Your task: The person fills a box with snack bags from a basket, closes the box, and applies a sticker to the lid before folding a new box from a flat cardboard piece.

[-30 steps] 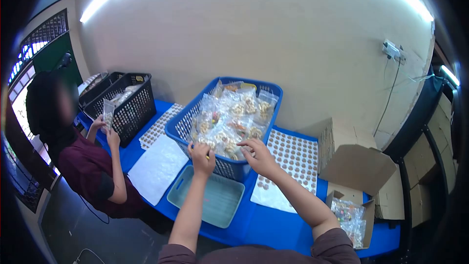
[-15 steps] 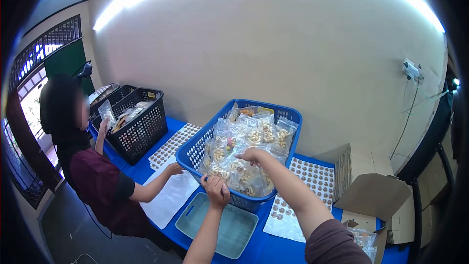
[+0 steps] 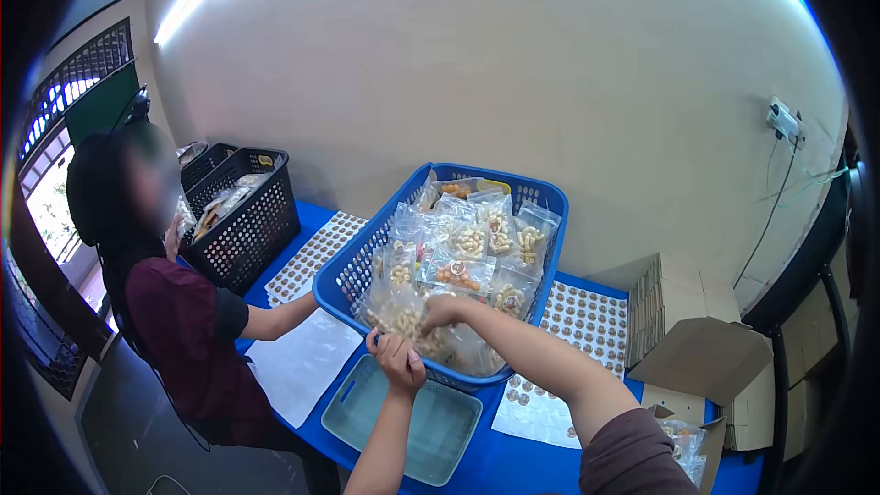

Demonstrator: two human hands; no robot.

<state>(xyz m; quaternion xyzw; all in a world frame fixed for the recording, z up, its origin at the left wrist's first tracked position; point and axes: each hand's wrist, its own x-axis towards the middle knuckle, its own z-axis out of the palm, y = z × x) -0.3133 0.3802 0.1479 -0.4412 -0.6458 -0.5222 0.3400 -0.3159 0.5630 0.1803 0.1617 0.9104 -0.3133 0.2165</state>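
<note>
A blue basket full of clear bags stands on the blue table. Pale curved pieces fill most bags, and one bag of orange pieces lies near the middle. Inside the front of the basket, my right hand is closed on a clear bag of pale pieces, its fingertips partly hidden. My left hand is curled over the basket's front rim, above a pale green tray.
A co-worker stands at the left beside black baskets of bags. Sticker sheets and a white sheet lie on the table. Cardboard boxes stand at the right.
My right hand has moved left and down toward the basket's front rim, shifting bags and uncovering the orange one. My left hand stays at the rim. The camera view has shifted slightly.
</note>
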